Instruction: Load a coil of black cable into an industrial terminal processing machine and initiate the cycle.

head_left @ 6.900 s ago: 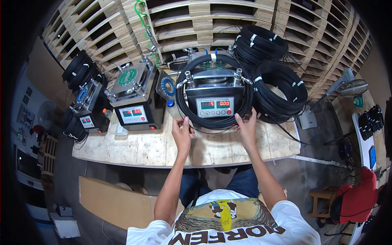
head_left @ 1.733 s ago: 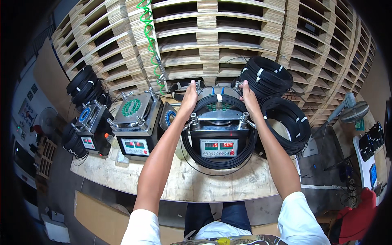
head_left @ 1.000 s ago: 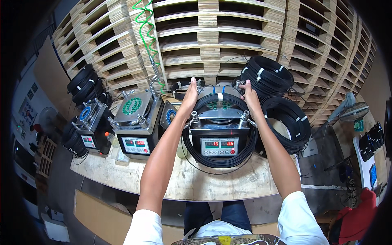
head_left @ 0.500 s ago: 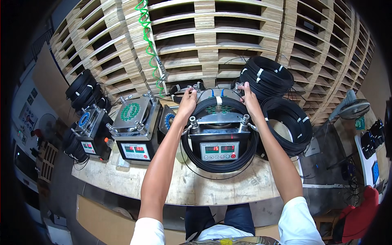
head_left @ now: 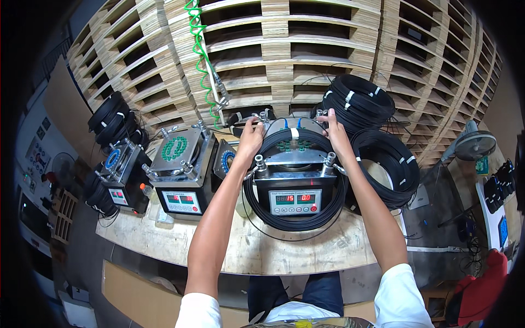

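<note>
A black polishing machine [head_left: 268, 183] with a steel top plate stands in front of me, a coil of black cable [head_left: 284, 223] looped around it. Green connectors [head_left: 284, 146] ring the plate, and two blue-booted ones sit at its back. My left hand [head_left: 250, 138] is closed at the rear left clamp [head_left: 263, 116], its lever mostly hidden by the fingers. At the rear right clamp [head_left: 320, 115], my right hand [head_left: 336, 134] is closed likewise, thumb side up. Both front clamps [head_left: 330, 158] stand free of my hands. Red digits glow on the front panel [head_left: 296, 202].
Two similar machines, one with green connectors [head_left: 175, 148] and one with blue [head_left: 113, 158], stand to the left. Black cable coils [head_left: 385, 186] are stacked on the right. Behind the wooden table [head_left: 262, 257] rise stacked pallets [head_left: 273, 49]; a green spiral hose [head_left: 194, 33] hangs there.
The red digits on the front panel's right display have changed. My hands stay at the rear clamps with barely any shift.
</note>
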A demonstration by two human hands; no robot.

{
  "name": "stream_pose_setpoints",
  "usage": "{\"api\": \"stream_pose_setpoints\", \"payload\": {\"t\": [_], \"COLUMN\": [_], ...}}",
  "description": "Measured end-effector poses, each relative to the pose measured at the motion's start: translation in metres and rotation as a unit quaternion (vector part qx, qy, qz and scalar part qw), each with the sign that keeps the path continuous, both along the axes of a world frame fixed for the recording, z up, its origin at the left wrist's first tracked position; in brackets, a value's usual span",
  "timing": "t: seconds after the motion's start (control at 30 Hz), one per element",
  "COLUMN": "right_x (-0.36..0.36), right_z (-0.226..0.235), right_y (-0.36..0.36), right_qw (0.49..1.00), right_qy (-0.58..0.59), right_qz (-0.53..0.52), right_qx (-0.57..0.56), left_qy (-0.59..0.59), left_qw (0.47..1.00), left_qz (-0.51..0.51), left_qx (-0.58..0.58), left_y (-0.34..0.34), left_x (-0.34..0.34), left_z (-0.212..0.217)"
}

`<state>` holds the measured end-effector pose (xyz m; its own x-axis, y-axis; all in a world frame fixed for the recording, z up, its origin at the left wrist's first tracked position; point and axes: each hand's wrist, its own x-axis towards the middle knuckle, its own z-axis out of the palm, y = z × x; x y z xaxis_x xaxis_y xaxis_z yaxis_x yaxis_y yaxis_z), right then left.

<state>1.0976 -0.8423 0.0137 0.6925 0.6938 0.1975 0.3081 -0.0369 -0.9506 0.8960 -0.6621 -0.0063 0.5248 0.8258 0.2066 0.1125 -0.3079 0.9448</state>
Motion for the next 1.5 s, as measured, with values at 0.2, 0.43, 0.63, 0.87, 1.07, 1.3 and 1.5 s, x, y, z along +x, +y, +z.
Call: {"api": "stream_pose_setpoints", "payload": {"t": [0.2,0.43,0.63,0.87,1.07,1.3,1.5], "right_x": [-0.004,0.003,0.001,0.006,0.010,0.010,0.018], "right_z": [0.000,0.001,-0.002,-0.010,-0.015,-0.017,-0.021], "right_y": [0.004,0.000,0.003,0.007,0.009,0.013,0.013], "right_qw": [0.999,1.000,1.000,1.000,0.997,0.997,0.999], "right_qy": [0.030,0.004,-0.020,-0.018,-0.070,-0.082,-0.040], "right_qz": [-0.001,-0.014,0.002,0.006,-0.024,-0.003,-0.004], "right_qx": [0.015,-0.020,-0.002,0.016,-0.004,-0.001,0.008], "left_qy": [0.033,0.016,0.033,0.044,0.036,0.058,0.042], "left_qw": [0.999,1.000,0.999,0.999,0.999,0.998,0.999], "left_qz": [-0.010,0.010,0.011,0.021,0.015,0.021,0.034], "left_qx": [0.029,0.013,-0.006,0.015,-0.003,-0.010,0.002], "left_y": [0.008,-0.017,-0.012,-0.004,-0.019,-0.013,-0.024], "left_x": [-0.007,-0.003,-0.004,-0.004,-0.006,-0.010,-0.005], "left_z": [0.000,0.016,0.015,0.009,0.020,0.019,0.024]}}
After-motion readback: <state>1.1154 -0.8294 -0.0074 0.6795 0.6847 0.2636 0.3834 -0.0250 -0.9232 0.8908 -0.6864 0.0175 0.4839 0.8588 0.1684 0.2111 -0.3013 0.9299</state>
